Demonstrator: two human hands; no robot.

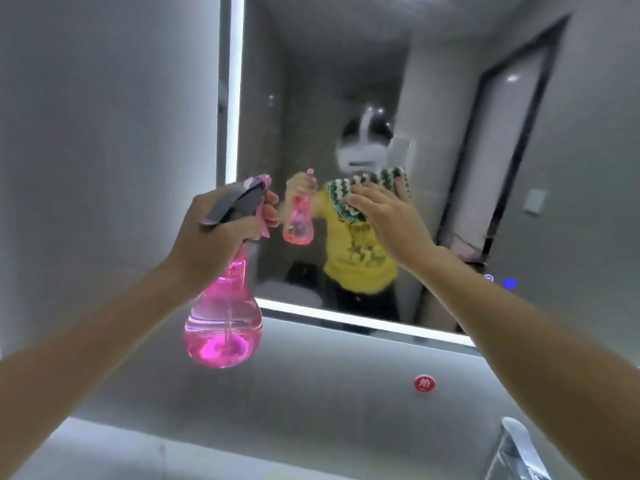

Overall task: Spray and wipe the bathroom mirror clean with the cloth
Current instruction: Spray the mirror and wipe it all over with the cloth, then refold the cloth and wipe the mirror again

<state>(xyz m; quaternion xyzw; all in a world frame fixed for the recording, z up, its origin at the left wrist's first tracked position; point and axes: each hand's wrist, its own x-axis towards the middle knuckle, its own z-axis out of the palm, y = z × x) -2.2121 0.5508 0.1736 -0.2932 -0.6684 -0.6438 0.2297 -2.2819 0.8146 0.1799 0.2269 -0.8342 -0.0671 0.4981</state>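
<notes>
Mirror: we face the mirror (pixel 311 81), a large wall-mounted pane with a lit white strip down its left edge and along its bottom edge; two small blue lights glow near its lower right corner.
Wall: grey wall (pixel 104 98) runs to the left of the glass and below it, down to the counter.
Left hand: our left hand (pixel 214 233) is wrapped round the neck and trigger head of the spray bottle, holding it upright in front of the mirror's lower left corner, nozzle aimed at the glass.
Right hand: our right hand (pixel 388 220) lies flat with fingers spread, pressing the cloth against the glass near the middle of the mirror.
Hands together: the two hands are well apart, one on each tool.
Spray bottle: the spray bottle (pixel 223 327) is clear pink plastic with a bulbous base, partly full of pink liquid, with a grey and pink trigger top.
Cloth: the cloth (pixel 349 211) is green and white striped, showing to the left of our fingers, touching the mirror.
Faucet: a chrome faucet (pixel 516 448) shows at lower right.
Red button: a small round red button (pixel 424 383) sits on the wall below the mirror.
</notes>
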